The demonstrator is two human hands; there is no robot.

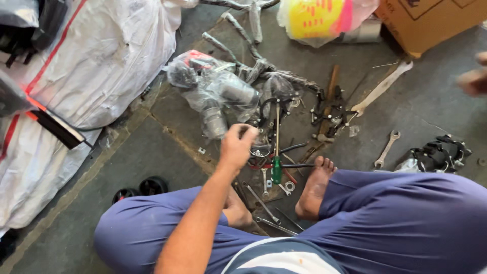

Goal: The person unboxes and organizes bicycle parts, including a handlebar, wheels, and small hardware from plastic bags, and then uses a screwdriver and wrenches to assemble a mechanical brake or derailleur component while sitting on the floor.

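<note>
My left hand (pixel 237 146), grip curled shut at frame centre, on what I could not tell; green-handled screwdriver (pixel 277 152) just right, long axis vertical; right hand (pixel 474 78) far, blurred.

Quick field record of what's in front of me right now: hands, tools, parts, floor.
Left hand: reaching into a pile of small metal parts; grip unclear
Right hand: blurred at the frame's right edge, apart from the pile
Screwdriver: green handle, lying beside the left hand
Wrenches: one alone on the floor, several between the feet
Bagged parts: clear plastic, behind the pile
Cardboard box: top right
</note>
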